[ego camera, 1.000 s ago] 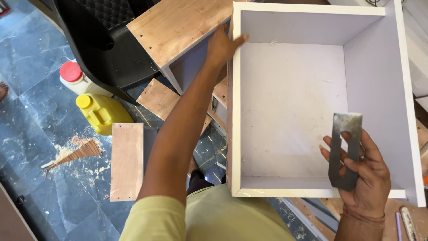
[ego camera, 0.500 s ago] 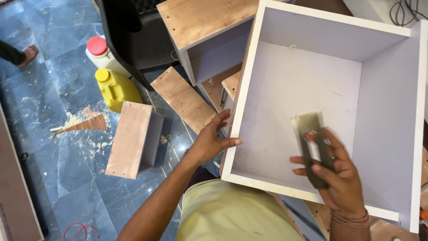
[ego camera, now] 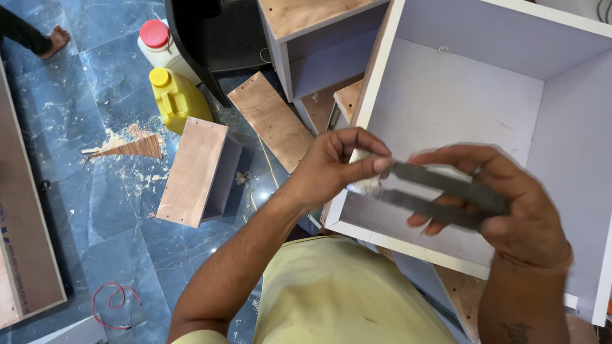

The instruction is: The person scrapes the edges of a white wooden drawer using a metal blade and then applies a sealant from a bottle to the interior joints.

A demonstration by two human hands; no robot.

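The right hand (ego camera: 510,216) holds a flat grey metal scraper (ego camera: 440,194) in a closed grip, in front of the open white cabinet box (ego camera: 459,102); the hand covers the far end of the blade, and the picture is blurred there, so its full shape is hard to tell. The left hand (ego camera: 335,169) pinches the near end of the scraper between thumb and fingers, and a small whitish lump (ego camera: 364,186) sits at that end; what it is cannot be made out. The right side of the box is cut off by the picture edge. On the blue stone floor (ego camera: 83,95) lie a small plywood drawer box (ego camera: 197,172) and a loose plywood board (ego camera: 271,121), near a yellow jug (ego camera: 175,99) and a white bottle with a red cap (ego camera: 159,44), partly hidden behind a black object. A bare foot (ego camera: 54,39) of another person shows at the top left corner.
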